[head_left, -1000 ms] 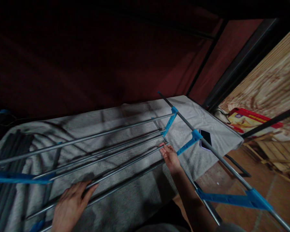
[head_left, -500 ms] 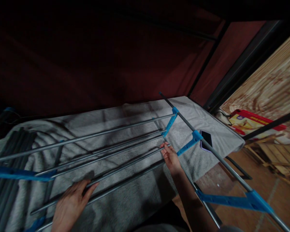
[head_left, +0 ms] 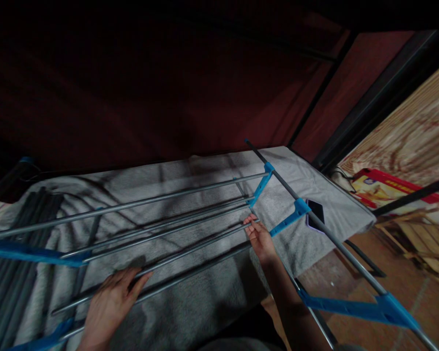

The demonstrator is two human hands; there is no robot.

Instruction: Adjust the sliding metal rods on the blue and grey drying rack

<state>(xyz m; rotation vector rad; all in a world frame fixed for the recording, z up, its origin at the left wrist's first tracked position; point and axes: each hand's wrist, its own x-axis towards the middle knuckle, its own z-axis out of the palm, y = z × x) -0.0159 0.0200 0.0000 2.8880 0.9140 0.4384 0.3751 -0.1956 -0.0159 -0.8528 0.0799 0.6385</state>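
A loose grey metal tube (head_left: 197, 247) runs across in front of me, held in both hands. My left hand (head_left: 111, 302) is closed around it near its left end, palm down. At its right end, my right hand (head_left: 259, 239) pinches it with thumb and fingers. That end sits close to a blue plastic connector (head_left: 286, 223), apart from it. Around the tube stands a rack frame of grey tubes joined by blue connectors; its upright pole (head_left: 329, 234) slants down on the right. Another blue connector (head_left: 36, 254) lies at the left.
Several dark tubes (head_left: 25, 243) lie bundled at the left on a grey blanket (head_left: 212, 168). A phone (head_left: 314, 214) rests on the blanket beneath the pole. A red and yellow box (head_left: 388, 185) and a wooden slatted piece (head_left: 417, 243) are at the right, near the tiled floor.
The view has shifted slightly, so everything sits a little further right. Both hands keep their hold on the tube, with hardly any movement relative to the frame.
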